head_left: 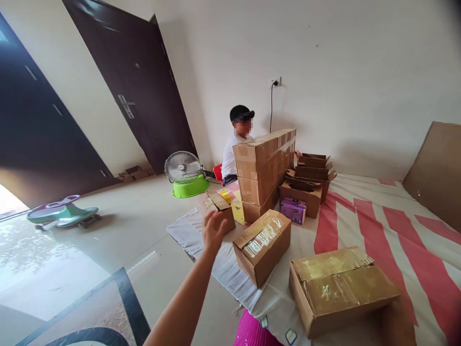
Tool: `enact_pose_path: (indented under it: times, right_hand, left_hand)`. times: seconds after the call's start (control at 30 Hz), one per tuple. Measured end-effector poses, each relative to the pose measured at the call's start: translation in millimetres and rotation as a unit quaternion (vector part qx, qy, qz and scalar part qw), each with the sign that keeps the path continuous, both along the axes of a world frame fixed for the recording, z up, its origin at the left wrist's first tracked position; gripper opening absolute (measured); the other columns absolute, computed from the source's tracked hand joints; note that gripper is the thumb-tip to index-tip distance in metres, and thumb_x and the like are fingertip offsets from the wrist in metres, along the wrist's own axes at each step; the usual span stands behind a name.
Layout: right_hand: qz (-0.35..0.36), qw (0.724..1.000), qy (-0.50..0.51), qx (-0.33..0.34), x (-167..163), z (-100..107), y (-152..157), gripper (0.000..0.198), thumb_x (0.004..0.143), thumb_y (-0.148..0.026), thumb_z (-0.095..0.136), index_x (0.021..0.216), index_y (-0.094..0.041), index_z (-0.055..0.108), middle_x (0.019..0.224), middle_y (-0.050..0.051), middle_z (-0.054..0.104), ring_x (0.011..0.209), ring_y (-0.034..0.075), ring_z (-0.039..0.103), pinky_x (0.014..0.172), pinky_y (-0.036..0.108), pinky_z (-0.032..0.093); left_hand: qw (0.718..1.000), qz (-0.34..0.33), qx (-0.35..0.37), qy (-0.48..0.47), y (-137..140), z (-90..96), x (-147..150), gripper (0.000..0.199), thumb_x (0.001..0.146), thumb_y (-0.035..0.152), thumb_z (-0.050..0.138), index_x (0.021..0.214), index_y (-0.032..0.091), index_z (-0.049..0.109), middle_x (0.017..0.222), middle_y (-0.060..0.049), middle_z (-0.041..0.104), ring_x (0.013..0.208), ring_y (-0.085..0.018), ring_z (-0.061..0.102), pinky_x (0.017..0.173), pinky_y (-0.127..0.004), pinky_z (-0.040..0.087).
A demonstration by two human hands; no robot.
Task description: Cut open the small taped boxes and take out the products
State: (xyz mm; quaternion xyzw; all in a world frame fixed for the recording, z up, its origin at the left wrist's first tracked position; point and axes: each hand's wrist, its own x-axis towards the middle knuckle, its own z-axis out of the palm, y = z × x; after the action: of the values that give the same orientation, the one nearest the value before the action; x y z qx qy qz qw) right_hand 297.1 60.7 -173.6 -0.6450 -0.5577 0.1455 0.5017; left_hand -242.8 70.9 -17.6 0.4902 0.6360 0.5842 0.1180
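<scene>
My left hand (213,231) reaches forward with its fingers spread, holding nothing. It is in front of a small cardboard box (227,218) with raised top flaps; whether it touches that box I cannot tell. Just right of this hand lies a closed, taped cardboard box (264,245). A larger taped box (342,288) is nearest to me at the lower right. My right hand (394,321) is dark and blurred at that box's right end, with its fingers hidden.
Stacked taped boxes (252,166) stand across the cloth-covered table (374,216). Beside them are several opened boxes (304,192) and a purple tissue pack (293,210). A person (229,156) in a cap sits behind the stack. A fan (183,167) stands on the floor.
</scene>
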Motion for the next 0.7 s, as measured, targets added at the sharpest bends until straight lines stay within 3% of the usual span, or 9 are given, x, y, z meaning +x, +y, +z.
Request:
enact_pose_path:
  times: [0.07,0.1,0.2,0.3,0.5,0.7]
  right_hand:
    - [-0.008,1.000,0.002,-0.013,-2,4,-1,0.035,0.069,-0.042,0.042,0.084,-0.018,0.063,0.082,0.014,0.065,0.097,0.040,0.058,0.087,0.055,0.044]
    - [-0.017,1.000,0.006,-0.023,-3,7,-2,0.034,0.068,-0.042,0.042,0.082,-0.018,0.062,0.082,0.014,0.065,0.096,0.040,0.059,0.087,0.054,0.044]
    - [-0.040,0.997,0.040,-0.059,-8,15,-4,0.033,0.069,-0.043,0.041,0.079,-0.019,0.061,0.086,0.015,0.066,0.095,0.039,0.059,0.086,0.054,0.044]
    - [-0.048,0.994,0.077,-0.063,-13,20,-6,0.035,0.070,-0.045,0.041,0.080,-0.019,0.061,0.089,0.015,0.066,0.098,0.039,0.059,0.089,0.053,0.043]
    - [-0.040,0.992,0.115,-0.025,-19,24,-5,0.035,0.067,-0.047,0.043,0.077,-0.020,0.063,0.087,0.012,0.068,0.100,0.037,0.058,0.090,0.051,0.041]
    - [-0.020,0.990,0.142,0.002,-23,29,-7,0.040,0.067,-0.051,0.045,0.077,-0.018,0.065,0.086,0.013,0.070,0.096,0.035,0.059,0.090,0.050,0.042]
  left_hand:
    - [0.998,0.054,-0.023,-0.011,17,6.1,-28,0.073,0.068,0.060,0.073,0.128,0.022,0.057,0.160,-0.011,0.014,0.148,-0.040,-0.003,0.119,-0.057,0.010]
    - [0.997,0.063,-0.039,-0.015,24,8.6,-41,0.073,0.062,0.057,0.077,0.124,0.022,0.060,0.159,-0.011,0.016,0.147,-0.042,-0.001,0.118,-0.057,0.011]
    - [0.996,0.028,-0.082,-0.024,29,10.7,-73,0.067,0.054,0.060,0.080,0.107,0.020,0.069,0.150,-0.013,0.037,0.142,-0.043,0.026,0.115,-0.053,0.026]
    - [0.994,-0.034,-0.101,-0.033,11,6.7,-91,0.075,0.051,0.070,0.075,0.106,0.019,0.071,0.143,-0.014,0.048,0.139,-0.041,0.034,0.113,-0.049,0.031]
    - [0.974,-0.160,-0.140,-0.072,-37,5.9,-102,0.082,0.056,0.071,0.073,0.117,0.017,0.068,0.133,-0.017,0.060,0.123,-0.041,0.054,0.101,-0.051,0.046]
    - [0.972,-0.181,-0.128,-0.077,-38,7.7,-90,0.090,0.063,0.068,0.072,0.139,0.026,0.050,0.147,-0.013,0.047,0.134,-0.036,0.045,0.110,-0.050,0.038]
